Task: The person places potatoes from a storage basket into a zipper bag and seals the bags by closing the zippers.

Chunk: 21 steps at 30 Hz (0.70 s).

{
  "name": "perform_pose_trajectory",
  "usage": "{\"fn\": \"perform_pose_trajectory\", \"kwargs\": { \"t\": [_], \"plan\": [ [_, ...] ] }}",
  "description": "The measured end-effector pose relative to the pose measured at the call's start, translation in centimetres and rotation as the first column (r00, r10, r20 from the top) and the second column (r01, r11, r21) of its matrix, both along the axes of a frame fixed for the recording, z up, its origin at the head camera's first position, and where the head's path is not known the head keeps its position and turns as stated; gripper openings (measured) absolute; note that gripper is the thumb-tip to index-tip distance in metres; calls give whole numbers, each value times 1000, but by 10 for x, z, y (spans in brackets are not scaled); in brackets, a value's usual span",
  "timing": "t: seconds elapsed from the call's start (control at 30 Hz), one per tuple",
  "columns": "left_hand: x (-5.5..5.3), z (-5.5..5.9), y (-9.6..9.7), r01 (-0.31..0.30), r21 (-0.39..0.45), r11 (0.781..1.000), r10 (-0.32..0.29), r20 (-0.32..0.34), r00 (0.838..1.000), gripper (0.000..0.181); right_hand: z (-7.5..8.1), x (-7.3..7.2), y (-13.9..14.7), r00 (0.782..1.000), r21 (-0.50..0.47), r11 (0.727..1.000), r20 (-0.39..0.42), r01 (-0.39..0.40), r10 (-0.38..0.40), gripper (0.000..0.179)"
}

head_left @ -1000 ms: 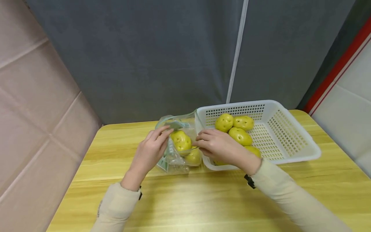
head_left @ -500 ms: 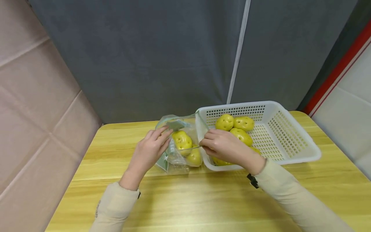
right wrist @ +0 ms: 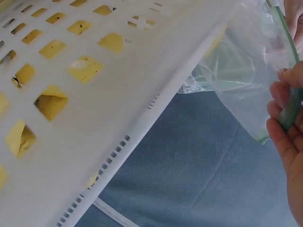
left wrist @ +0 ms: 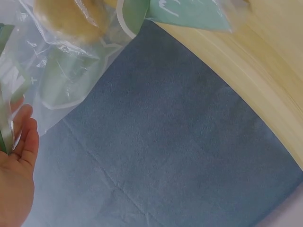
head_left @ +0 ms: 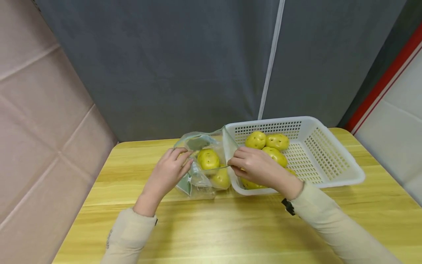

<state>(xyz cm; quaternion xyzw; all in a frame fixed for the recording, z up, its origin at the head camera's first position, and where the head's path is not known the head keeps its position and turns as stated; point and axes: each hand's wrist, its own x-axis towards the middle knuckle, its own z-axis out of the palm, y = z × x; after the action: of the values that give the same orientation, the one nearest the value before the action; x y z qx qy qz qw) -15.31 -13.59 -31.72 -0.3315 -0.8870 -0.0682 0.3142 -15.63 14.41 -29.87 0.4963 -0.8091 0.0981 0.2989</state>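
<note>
A clear zip-top bag (head_left: 185, 182) with green printing lies on the table, its mouth spread wide. Inside it are yellow potatoes, one on top (head_left: 208, 158) and another lower down (head_left: 221, 178). My left hand (head_left: 166, 170) holds the left side of the bag's mouth; in the left wrist view its fingers (left wrist: 29, 137) curl at the green-striped edge. On the other side my right hand (head_left: 257, 167) pinches the near right rim, and the right wrist view has its thumb and fingers on the green zip strip (right wrist: 291, 111).
A white plastic basket (head_left: 339, 161) with slotted walls stands right against the bag. Several potatoes (head_left: 275, 156) lie in its left part, some behind my right hand. The wooden table (head_left: 211, 227) meets a grey curtain (head_left: 165, 73) at the back.
My right hand has moved right and pulled the bag's rim with it, and the mouth is wider. My left hand has shifted slightly left. The upper potato looks turned in the bag.
</note>
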Motion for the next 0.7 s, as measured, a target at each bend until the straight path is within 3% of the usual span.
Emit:
{"fn": "perform_pose_trajectory", "kwargs": {
  "t": [0.27, 0.7],
  "plan": [
    [0, 7, -7, 14, 40, 999, -12, -59, 998, 25, 2, -1, 1, 1000, -46, 999, 1, 4, -3, 15],
    [1, 22, -15, 13, 106, 994, -2, -101, 995, 19, 10, -3, 0, 1000, -124, 992, -25, 1, -4, 16]
  ]
}}
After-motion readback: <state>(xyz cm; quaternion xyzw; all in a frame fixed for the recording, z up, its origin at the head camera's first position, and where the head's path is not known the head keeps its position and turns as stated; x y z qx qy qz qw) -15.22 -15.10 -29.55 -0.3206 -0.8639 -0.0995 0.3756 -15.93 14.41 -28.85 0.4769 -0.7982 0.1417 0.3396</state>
